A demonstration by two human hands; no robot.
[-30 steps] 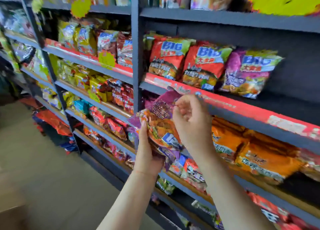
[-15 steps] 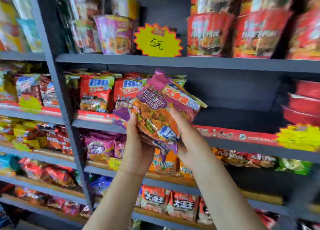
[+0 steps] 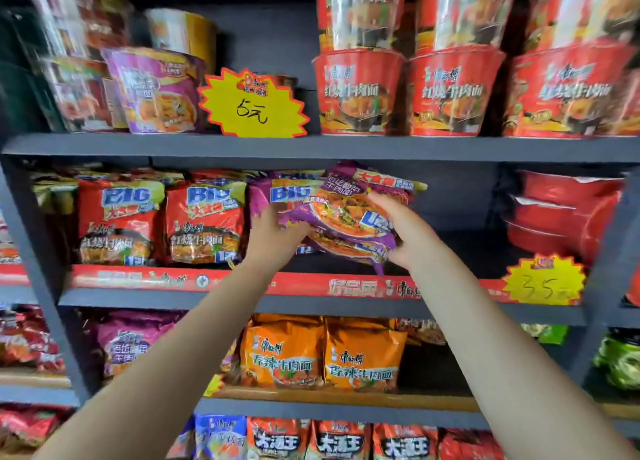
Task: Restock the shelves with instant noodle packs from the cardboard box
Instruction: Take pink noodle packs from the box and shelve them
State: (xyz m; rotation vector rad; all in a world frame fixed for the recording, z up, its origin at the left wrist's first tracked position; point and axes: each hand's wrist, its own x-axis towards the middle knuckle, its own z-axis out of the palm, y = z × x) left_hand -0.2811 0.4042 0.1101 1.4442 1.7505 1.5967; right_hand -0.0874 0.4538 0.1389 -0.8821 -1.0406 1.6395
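Note:
I hold a small stack of purple instant noodle packs (image 3: 349, 214) tilted over the middle shelf (image 3: 242, 300). My left hand (image 3: 273, 238) grips the stack's left end from below. My right hand (image 3: 405, 227) grips its right end. The stack sits just right of a purple pack (image 3: 273, 193) standing on that shelf, beside two red BIG packs (image 3: 117, 217). The shelf space to the right of the stack is dark and bare. The cardboard box is out of view.
Red noodle bowls (image 3: 450, 89) and a purple bowl (image 3: 156, 89) fill the shelf above, with a yellow 5-yuan tag (image 3: 252, 106). Red bowls (image 3: 561, 214) lie at the right. Orange packs (image 3: 325, 352) stand on the shelf below, more packs lower down.
Both hands have carried the purple packs up and forward, from in front of the lower shelves into the middle shelf opening. My view has swung right and upward.

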